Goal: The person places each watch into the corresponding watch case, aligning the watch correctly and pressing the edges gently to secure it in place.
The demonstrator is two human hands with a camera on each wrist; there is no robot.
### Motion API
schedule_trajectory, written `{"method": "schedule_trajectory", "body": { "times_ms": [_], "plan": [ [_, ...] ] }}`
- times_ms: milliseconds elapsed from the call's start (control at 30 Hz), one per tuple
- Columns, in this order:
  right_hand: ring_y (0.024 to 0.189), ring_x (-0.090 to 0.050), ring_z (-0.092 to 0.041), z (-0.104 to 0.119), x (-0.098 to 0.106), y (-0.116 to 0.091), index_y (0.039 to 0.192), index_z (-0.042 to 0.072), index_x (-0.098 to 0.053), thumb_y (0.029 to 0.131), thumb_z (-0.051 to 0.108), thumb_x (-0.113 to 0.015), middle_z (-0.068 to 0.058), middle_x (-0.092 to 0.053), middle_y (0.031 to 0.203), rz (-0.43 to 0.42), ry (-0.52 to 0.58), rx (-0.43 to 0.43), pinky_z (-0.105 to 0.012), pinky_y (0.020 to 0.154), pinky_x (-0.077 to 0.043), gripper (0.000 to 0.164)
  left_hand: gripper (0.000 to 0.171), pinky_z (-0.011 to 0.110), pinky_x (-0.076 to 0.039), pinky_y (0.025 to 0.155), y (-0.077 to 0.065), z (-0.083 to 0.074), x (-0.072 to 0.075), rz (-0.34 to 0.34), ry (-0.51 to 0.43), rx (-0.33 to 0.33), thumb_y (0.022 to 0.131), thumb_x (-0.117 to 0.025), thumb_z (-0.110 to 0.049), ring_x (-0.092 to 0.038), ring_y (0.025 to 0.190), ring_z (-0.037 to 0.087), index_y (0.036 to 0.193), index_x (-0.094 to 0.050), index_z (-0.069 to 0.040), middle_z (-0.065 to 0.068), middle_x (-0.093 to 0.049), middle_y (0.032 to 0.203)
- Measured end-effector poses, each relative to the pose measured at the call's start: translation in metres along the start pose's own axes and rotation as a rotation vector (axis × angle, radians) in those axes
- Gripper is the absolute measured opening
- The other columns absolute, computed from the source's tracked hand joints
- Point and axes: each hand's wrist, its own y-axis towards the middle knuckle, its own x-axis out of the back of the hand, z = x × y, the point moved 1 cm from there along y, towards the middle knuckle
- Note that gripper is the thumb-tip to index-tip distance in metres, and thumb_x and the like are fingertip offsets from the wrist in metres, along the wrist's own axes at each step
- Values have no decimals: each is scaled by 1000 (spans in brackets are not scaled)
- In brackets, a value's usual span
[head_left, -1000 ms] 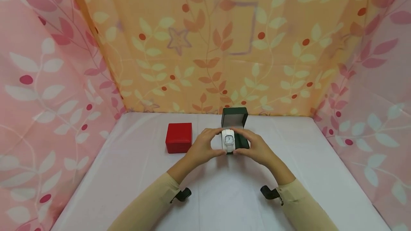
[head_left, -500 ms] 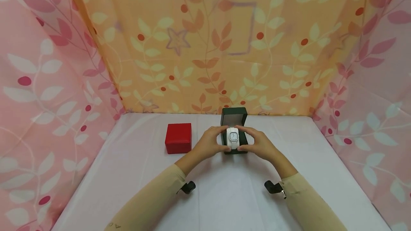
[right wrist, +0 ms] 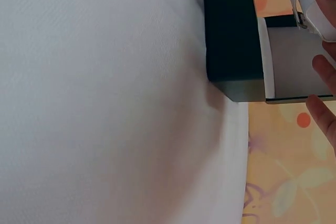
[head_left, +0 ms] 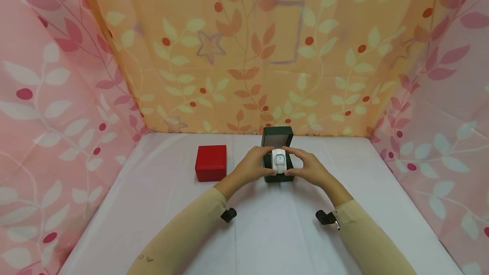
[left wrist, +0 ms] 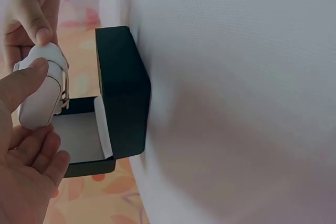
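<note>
A white wristwatch (head_left: 280, 159) with a square face is strapped round a white cushion. Both hands hold it over the dark green watch box (head_left: 279, 178), whose lid stands raised at the back. My left hand (head_left: 250, 166) pinches one end of the cushion between thumb and fingers. From the opposite end, my right hand (head_left: 311, 169) pinches it the same way. In the left wrist view the cushion (left wrist: 39, 100) is above the box opening, with the strap's buckle showing. The right wrist view catches the fingers (right wrist: 324, 72) only partly, beside the pale lid lining.
A closed red box (head_left: 211, 162) sits left of the green one on the white-covered table (head_left: 267, 232). Behind the table hangs an orange patterned curtain (head_left: 244, 54), with pink patterned curtains at both sides. Small black cameras (head_left: 229, 215) are fixed at the sleeve cuffs.
Both hands have carried the watch on its cushion slightly right and back, from the box's left side to over its middle. The boxes stay put.
</note>
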Motion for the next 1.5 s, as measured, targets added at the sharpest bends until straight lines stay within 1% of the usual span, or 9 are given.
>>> {"method": "schedule_trajectory", "body": {
  "times_ms": [167, 367, 600, 867, 1067, 1367, 1500],
  "plan": [
    [145, -44, -34, -5, 0, 3, 152, 25, -50, 82, 29, -87, -4, -52, 154, 35, -6, -15, -64, 116, -34, 80, 74, 39, -53, 103, 5, 4, -4, 5, 3, 10, 79, -91, -29, -57, 124, 28, 142, -57, -10, 3, -66, 133],
    [145, -43, -35, -11, 0, 6, 153, 22, -49, 83, 28, -86, -7, -52, 154, 67, -20, -40, -62, 117, -34, 79, 75, 38, -54, 102, 11, 10, -11, 25, 49, 27, 79, -91, -30, -57, 120, 24, 143, -57, -11, 4, -65, 132],
    [144, -44, -36, -19, -3, 6, 153, 20, -50, 83, 26, -86, -9, -53, 153, 64, -32, -48, -62, 117, -35, 78, 74, 36, -54, 101, 17, 16, -20, 35, 71, 31, 78, -91, -31, -57, 117, 21, 142, -58, -13, 0, -66, 129],
    [144, -44, -36, -25, -6, 9, 152, 20, -51, 83, 22, -86, -9, -54, 152, 67, -30, -70, -61, 117, -35, 78, 73, 35, -53, 103, 20, 16, -23, 40, 98, 42, 78, -91, -29, -55, 114, 18, 141, -59, -12, 1, -67, 130],
    [145, -43, -36, -28, -7, 8, 152, 20, -51, 83, 21, -86, -10, -54, 152, 82, -26, -82, -61, 117, -34, 77, 72, 37, -54, 102, 20, 15, -27, 55, 100, 75, 78, -91, -30, -56, 112, 18, 140, -59, -12, 2, -67, 127],
    [145, -44, -37, -30, -9, 10, 152, 20, -50, 83, 21, -86, -10, -54, 152, 88, -44, -86, -61, 117, -35, 78, 70, 37, -55, 100, 20, 16, -28, 54, 103, 70, 78, -91, -27, -56, 111, 19, 139, -60, -11, 3, -68, 125],
    [144, -44, -37, -31, -9, 11, 152, 19, -50, 83, 21, -86, -10, -54, 152, 89, -43, -93, -61, 117, -35, 78, 69, 36, -54, 100, 21, 17, -27, 52, 108, 56, 78, -91, -27, -56, 111, 19, 137, -61, -11, 2, -69, 124]
  ]
}}
